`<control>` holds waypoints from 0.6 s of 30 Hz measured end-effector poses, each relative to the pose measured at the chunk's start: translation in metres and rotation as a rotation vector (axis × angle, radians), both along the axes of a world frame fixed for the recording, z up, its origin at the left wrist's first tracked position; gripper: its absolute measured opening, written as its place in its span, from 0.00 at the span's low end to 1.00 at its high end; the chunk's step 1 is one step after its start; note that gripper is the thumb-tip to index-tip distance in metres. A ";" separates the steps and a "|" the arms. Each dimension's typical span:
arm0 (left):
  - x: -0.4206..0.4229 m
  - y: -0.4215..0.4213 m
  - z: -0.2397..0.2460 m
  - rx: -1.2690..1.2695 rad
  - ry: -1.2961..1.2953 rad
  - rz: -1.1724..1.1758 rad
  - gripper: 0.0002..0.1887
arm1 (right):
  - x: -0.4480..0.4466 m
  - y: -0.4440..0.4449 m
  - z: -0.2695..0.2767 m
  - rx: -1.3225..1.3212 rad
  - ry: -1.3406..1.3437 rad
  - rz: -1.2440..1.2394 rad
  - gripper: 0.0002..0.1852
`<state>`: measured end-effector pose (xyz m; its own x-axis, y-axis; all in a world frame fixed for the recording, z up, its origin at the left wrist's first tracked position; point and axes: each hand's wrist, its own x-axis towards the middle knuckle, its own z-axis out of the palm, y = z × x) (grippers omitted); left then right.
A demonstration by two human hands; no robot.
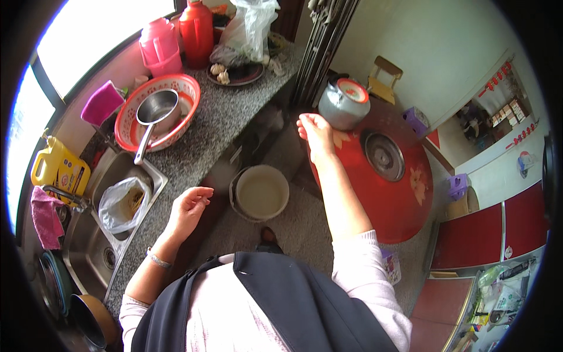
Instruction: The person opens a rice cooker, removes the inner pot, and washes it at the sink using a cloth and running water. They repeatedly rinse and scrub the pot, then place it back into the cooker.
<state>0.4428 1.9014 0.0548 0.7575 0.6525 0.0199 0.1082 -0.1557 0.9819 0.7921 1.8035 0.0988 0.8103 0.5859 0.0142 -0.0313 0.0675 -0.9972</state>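
Note:
My left hand (190, 212) hovers by the granite counter's front edge, its fingers loosely curled with nothing in them. My right hand (316, 134) is raised beside a dented metal pot (336, 110) on the red round table (374, 211); its fingers are bent and I cannot tell whether they touch anything. A red and white patterned lid or dish (353, 90) tops the pot. On the counter (228, 110), a metal saucepan (157, 108) lies in a red-rimmed enamel basin (191, 94). Below, between my hands, a pale bucket (262, 192) of cloudy liquid stands on the floor.
A double sink (88, 246) holds a plastic-bag-lined container (125, 204). Behind the basin stand a pink thermos (160, 48), a red thermos (196, 33) and a plate with garlic bulbs (239, 79). A round metal disc (384, 157) lies on the table. A wooden chair (383, 83) stands beyond.

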 end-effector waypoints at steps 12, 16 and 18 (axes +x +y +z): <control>0.180 0.039 0.046 0.178 -0.009 0.040 0.12 | 0.236 0.176 0.124 -0.116 -1.209 -0.492 0.23; 0.232 0.043 0.058 0.173 0.008 0.071 0.12 | 0.285 0.209 0.166 -0.264 -1.226 -0.514 0.25; 0.246 0.045 0.062 0.247 0.025 0.091 0.13 | 0.297 0.217 0.184 -0.295 -1.214 -0.477 0.24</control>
<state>0.6891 1.9468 0.1170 0.6981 0.6957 0.1692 0.1565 -0.3790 0.9121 1.0890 2.0208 0.2824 0.4996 0.3565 0.7895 0.8458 -0.3976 -0.3556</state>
